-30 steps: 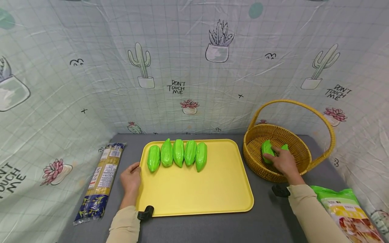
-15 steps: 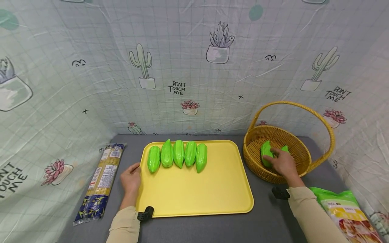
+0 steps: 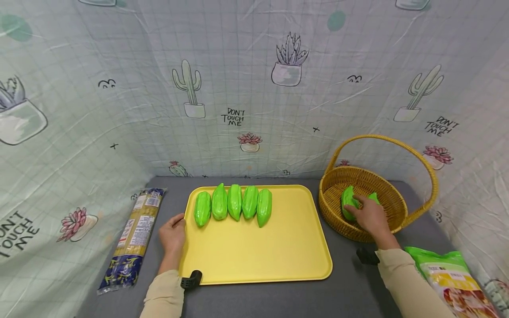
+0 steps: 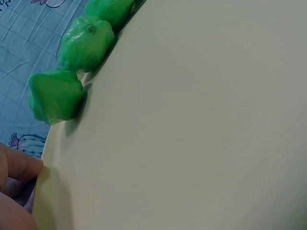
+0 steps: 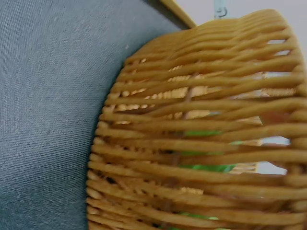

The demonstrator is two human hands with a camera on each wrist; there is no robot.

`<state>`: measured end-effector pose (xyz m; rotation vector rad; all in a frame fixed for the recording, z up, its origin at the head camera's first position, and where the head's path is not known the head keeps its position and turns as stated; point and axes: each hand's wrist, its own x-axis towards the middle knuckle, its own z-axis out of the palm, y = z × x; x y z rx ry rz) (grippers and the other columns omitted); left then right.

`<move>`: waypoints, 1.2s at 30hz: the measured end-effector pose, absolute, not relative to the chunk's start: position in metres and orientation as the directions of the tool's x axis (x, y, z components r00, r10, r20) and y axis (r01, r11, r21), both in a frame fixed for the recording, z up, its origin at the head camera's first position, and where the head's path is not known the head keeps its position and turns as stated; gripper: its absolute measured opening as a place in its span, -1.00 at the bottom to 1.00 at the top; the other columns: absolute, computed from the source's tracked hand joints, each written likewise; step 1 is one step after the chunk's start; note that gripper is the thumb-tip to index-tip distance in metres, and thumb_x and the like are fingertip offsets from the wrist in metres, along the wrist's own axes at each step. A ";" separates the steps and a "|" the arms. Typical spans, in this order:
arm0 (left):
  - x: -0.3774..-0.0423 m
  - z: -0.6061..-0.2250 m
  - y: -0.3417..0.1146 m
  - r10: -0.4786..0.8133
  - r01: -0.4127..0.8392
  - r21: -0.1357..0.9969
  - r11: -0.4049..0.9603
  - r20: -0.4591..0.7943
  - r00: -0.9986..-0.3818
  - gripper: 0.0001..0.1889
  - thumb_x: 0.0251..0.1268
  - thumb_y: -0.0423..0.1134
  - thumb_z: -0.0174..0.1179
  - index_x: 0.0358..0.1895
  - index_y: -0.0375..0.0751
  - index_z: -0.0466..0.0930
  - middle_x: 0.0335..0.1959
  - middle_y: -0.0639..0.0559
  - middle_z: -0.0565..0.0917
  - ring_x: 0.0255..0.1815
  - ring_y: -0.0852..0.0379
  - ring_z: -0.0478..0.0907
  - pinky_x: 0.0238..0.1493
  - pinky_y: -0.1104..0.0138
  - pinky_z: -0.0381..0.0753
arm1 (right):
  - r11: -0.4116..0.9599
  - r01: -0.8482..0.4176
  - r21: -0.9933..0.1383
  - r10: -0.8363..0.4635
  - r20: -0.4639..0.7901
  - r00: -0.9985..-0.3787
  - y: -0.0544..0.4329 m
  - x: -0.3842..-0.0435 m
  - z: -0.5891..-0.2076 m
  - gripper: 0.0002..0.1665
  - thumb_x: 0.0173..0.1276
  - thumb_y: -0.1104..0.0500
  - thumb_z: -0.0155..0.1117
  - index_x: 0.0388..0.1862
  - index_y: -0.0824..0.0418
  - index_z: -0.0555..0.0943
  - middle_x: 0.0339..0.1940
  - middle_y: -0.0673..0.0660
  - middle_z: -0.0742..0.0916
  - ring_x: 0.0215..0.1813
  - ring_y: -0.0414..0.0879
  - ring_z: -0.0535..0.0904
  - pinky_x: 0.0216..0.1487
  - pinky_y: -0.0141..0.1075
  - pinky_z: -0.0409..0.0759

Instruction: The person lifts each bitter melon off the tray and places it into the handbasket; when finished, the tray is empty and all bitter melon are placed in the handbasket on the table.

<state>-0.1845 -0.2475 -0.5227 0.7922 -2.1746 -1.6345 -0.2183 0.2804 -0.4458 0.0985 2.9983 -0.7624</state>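
Observation:
My left hand [image 3: 172, 234] holds the left rim of a yellow tray [image 3: 254, 251]; in the left wrist view its fingers [image 4: 24, 165] meet the tray's edge. Along the tray's far side several shiny green starfruit [image 3: 234, 202] lie in a row; some of these starfruit [image 4: 57, 96] show in the left wrist view. Inside a brown wicker basket [image 3: 334, 221], my right hand [image 3: 371, 216] grips a green starfruit [image 3: 347, 198] between thumb and fingers. Another starfruit [image 3: 373, 197] is partly hidden behind that hand. In the right wrist view the basket's weave [image 5: 192, 143] covers most of the hand and fruit.
The basket's tall handle [image 3: 421, 154] arches over it. A pack of spaghetti [image 3: 133, 238] lies left of the tray, and a green and yellow food bag [image 3: 453, 278] sits at the right front. A printed cloth [image 3: 254, 88] hangs behind the grey table [image 3: 278, 300].
The head view has tilted up slightly. My left hand keeps its place on the tray's rim, and my right hand stays in the basket with only slight finger movement at the starfruit.

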 end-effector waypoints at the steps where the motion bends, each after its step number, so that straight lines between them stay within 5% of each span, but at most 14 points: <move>1: -0.184 -0.523 -0.248 -0.593 -0.245 0.949 0.198 -0.083 -0.801 -0.67 0.53 -0.40 0.05 0.22 -0.43 0.63 0.18 -0.46 0.64 0.20 -0.25 0.60 -0.32 0.76 0.32 | 0.881 0.063 -0.469 0.048 -0.044 -0.998 0.279 -0.217 -0.444 -0.21 0.56 -0.09 0.19 0.49 0.45 0.34 -0.08 0.47 0.73 -0.17 0.33 0.66 -0.13 0.17 0.61; 5: -0.184 -0.523 -0.248 -0.595 -0.248 0.947 0.202 -0.083 -0.800 -0.67 0.54 -0.39 0.05 0.22 -0.42 0.64 0.18 -0.45 0.65 0.19 -0.24 0.61 -0.31 0.75 0.32 | 0.888 -0.004 -0.461 0.048 0.100 -0.994 0.271 -0.213 -0.438 -0.25 0.55 -0.08 0.21 0.46 0.44 0.40 -0.72 0.16 0.57 -0.69 -0.01 0.38 -0.48 -0.11 0.44; 9: -0.185 -0.524 -0.247 -0.601 -0.248 0.948 0.201 -0.081 -0.795 -0.67 0.53 -0.39 0.06 0.21 -0.42 0.64 0.16 -0.45 0.66 0.17 -0.23 0.61 -0.32 0.75 0.32 | 0.873 -0.086 -0.481 0.050 0.263 -0.964 0.259 -0.211 -0.431 -0.31 0.53 -0.05 0.25 0.43 0.37 0.46 -0.83 0.11 0.46 -0.76 -0.01 0.25 -0.54 -0.13 0.33; 13: -0.186 -0.524 -0.246 -0.610 -0.236 0.950 0.206 -0.064 -0.790 -0.68 0.52 -0.40 0.07 0.18 -0.43 0.66 0.14 -0.45 0.67 0.15 -0.21 0.62 -0.33 0.76 0.34 | 0.854 -0.145 -0.499 0.035 0.334 -0.942 0.247 -0.211 -0.423 -0.27 0.51 -0.06 0.28 0.47 0.35 0.43 -0.47 0.42 0.74 -0.39 0.34 0.67 -0.34 0.11 0.64; 17: -0.187 -0.525 -0.246 -0.615 -0.240 0.946 0.217 -0.059 -0.786 -0.68 0.51 -0.39 0.07 0.18 -0.42 0.66 0.13 -0.44 0.68 0.13 -0.19 0.62 -0.34 0.76 0.33 | 0.828 -0.171 -0.534 0.025 0.340 -0.940 0.238 -0.210 -0.420 -0.21 0.50 -0.07 0.29 0.52 0.34 0.36 -0.11 0.54 0.75 0.11 0.43 0.67 -0.05 0.23 0.68; 29: -0.187 -0.524 -0.245 -0.600 -0.240 0.948 0.209 -0.070 -0.797 -0.68 0.52 -0.39 0.06 0.20 -0.42 0.65 0.15 -0.45 0.66 0.15 -0.21 0.61 -0.34 0.75 0.34 | 0.773 -0.226 -0.593 -0.009 0.346 -0.938 0.213 -0.210 -0.429 -0.26 0.47 0.00 0.34 0.50 0.31 0.41 0.15 0.48 0.71 0.06 0.37 0.71 -0.10 0.18 0.70; 36: -0.187 -0.526 -0.246 -0.602 -0.238 0.944 0.228 -0.056 -0.797 -0.67 0.53 -0.39 0.06 0.22 -0.41 0.64 0.16 -0.44 0.66 0.16 -0.25 0.62 -0.33 0.76 0.33 | 0.737 -0.215 -0.641 -0.045 0.270 -0.962 0.199 -0.211 -0.431 -0.21 0.51 -0.09 0.27 0.55 0.27 0.34 0.46 0.42 0.51 0.31 0.35 0.58 0.11 0.22 0.65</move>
